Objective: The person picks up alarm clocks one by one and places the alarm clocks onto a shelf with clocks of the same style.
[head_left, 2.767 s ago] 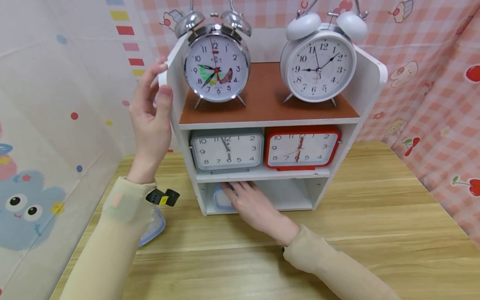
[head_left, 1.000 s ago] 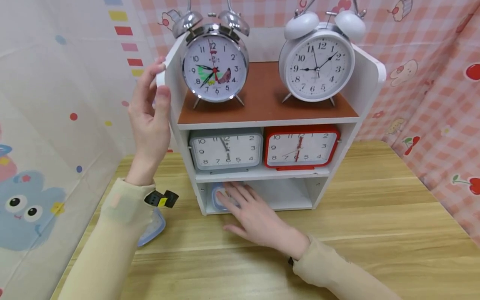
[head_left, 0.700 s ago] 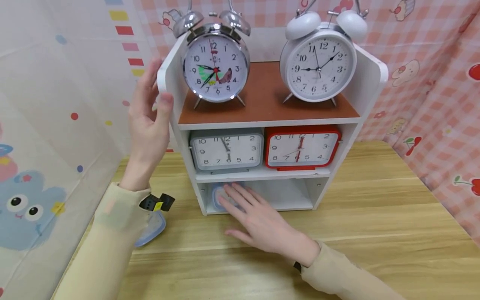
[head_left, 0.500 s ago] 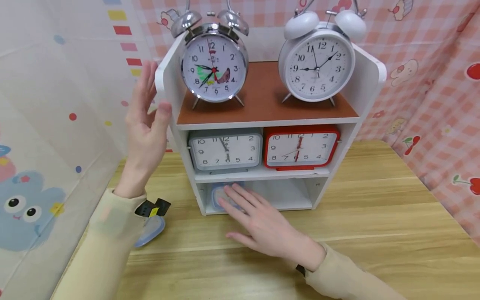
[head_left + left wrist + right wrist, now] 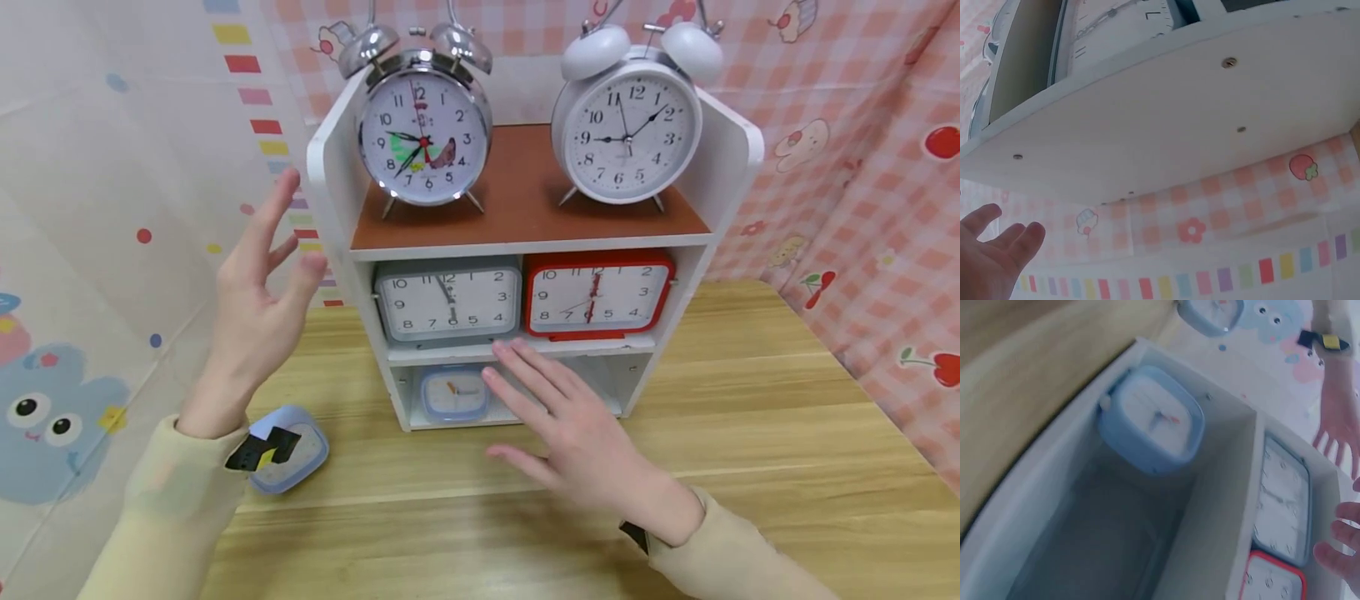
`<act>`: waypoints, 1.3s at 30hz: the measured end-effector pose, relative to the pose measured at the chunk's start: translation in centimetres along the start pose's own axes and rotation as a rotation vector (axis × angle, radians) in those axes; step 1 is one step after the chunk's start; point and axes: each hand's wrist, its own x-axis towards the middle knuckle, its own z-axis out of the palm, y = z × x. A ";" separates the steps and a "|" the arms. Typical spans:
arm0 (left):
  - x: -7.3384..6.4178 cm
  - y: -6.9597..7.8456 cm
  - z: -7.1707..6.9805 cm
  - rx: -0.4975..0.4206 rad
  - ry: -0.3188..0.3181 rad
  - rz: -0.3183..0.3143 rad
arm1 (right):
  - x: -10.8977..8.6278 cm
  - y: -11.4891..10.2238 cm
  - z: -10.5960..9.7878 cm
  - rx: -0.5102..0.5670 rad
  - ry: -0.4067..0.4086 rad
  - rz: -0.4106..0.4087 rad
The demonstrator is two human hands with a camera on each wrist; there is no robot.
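My left hand (image 5: 258,321) hangs in the air left of the white shelf unit (image 5: 327,167), fingers spread and holding nothing. Below its wrist a light-blue clock (image 5: 303,454) lies on the table, partly hidden by the wrist strap. In front of the bottom compartment hovers my right hand (image 5: 573,433), fingers straight and holding nothing. A second small light-blue clock (image 5: 455,394) stands at the left end of that compartment; the right wrist view shows the same clock (image 5: 1154,419) upright by the side wall. My right fingertips overlap the middle shelf edge in the head view.
The middle shelf holds a grey clock (image 5: 450,300) and a red clock (image 5: 600,292). On the brown top shelf (image 5: 517,200) stand a silver twin-bell alarm clock (image 5: 426,137) and a white one (image 5: 628,137). Patterned cloth (image 5: 847,192) hangs behind and beside the wooden table (image 5: 780,417).
My left hand has let go of the shelf's left side and moved down and left. My right hand has drawn back right from the small blue clock, which now shows fully.
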 end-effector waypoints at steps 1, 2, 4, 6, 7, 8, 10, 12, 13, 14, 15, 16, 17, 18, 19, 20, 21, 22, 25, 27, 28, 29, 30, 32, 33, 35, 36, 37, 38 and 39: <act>-0.2 0.0 -0.2 0.010 -0.007 -0.004 | 0.0 0.2 -0.3 0.004 0.026 0.000; -0.4 0.0 -0.4 0.019 -0.012 -0.008 | 0.1 0.4 -0.6 0.008 0.056 -0.001; -0.8 -0.1 -0.8 0.040 -0.020 -0.016 | 0.1 0.9 -1.1 0.008 0.117 0.005; -1.2 -0.3 -1.1 0.070 -0.031 -0.009 | 0.1 1.3 -1.8 0.009 0.164 0.018; -1.4 -0.4 -1.2 0.085 -0.037 -0.008 | 0.1 1.6 -2.1 0.008 0.185 0.028; -1.6 -0.5 -1.3 0.097 -0.043 -0.006 | 0.1 1.8 -2.5 0.009 0.202 0.040; -1.9 -0.8 -1.6 0.117 -0.055 -0.006 | 0.2 2.3 -3.2 0.008 0.237 0.064; -2.2 -1.0 -1.8 0.136 -0.070 -0.017 | 0.3 2.9 -3.8 0.019 0.283 0.085; -2.4 -1.1 -1.9 0.145 -0.075 -0.020 | 0.3 3.2 -4.1 0.025 0.307 0.095; -2.5 -1.3 -2.1 0.154 -0.081 -0.023 | 0.3 3.5 -4.4 0.031 0.331 0.107; -2.7 -1.4 -2.2 0.161 -0.088 -0.027 | 0.3 3.8 -4.7 0.033 0.359 0.115; -2.8 -1.5 -2.3 0.170 -0.095 -0.032 | 0.3 4.1 -4.9 0.034 0.387 0.124; -2.9 -1.6 -2.4 0.178 -0.104 -0.036 | 0.4 4.3 -5.2 0.032 0.412 0.136; -3.0 -1.7 -2.5 0.186 -0.112 -0.038 | 0.4 4.6 -5.5 0.024 0.431 0.148; -3.1 -1.8 -2.6 0.192 -0.119 -0.041 | 0.5 4.9 -5.8 0.018 0.452 0.161; -3.3 -1.9 -2.8 0.197 -0.127 -0.046 | 0.6 5.1 -6.2 0.009 0.475 0.175; -3.4 -2.0 -2.9 0.203 -0.133 -0.051 | 0.7 5.3 -6.5 -0.001 0.494 0.190; -3.5 -2.1 -3.1 0.211 -0.137 -0.056 | 0.8 5.6 -6.8 -0.007 0.512 0.205; -4.0 -2.6 -3.7 0.215 -0.139 -0.066 | 1.2 6.2 -7.7 -0.024 0.548 0.240; -4.3 -2.8 -4.0 0.215 -0.130 -0.065 | 1.3 6.6 -8.2 -0.032 0.561 0.264; -4.4 -2.9 -4.2 0.218 -0.126 -0.064 | 1.4 6.9 -8.4 -0.033 0.569 0.274; -4.6 -3.0 -4.5 0.217 -0.122 -0.062 | 1.5 7.1 -8.7 -0.037 0.574 0.288; -4.7 -3.0 -4.7 0.222 -0.121 -0.060 | 1.5 7.3 -8.9 -0.038 0.578 0.299; -4.9 -3.2 -5.0 0.237 -0.120 -0.060 | 1.7 7.6 -9.3 -0.044 0.582 0.329; -5.1 -3.3 -5.2 0.245 -0.124 -0.063 | 1.7 7.8 -9.5 -0.048 0.583 0.343; -5.4 -3.5 -5.5 0.256 -0.136 -0.069 | 1.9 8.1 -9.8 -0.043 0.580 0.369; -5.5 -3.6 -5.7 0.264 -0.145 -0.073 | 2.0 8.2 -9.9 -0.039 0.580 0.379; -5.7 -3.8 -5.8 0.269 -0.152 -0.078 | 2.1 8.4 -10.0 -0.033 0.579 0.388; -6.0 -3.9 -5.9 0.274 -0.162 -0.082 | 2.1 8.5 -10.1 -0.027 0.575 0.397; -6.2 -4.1 -6.0 0.281 -0.173 -0.086 | 2.2 8.7 -10.3 -0.019 0.571 0.407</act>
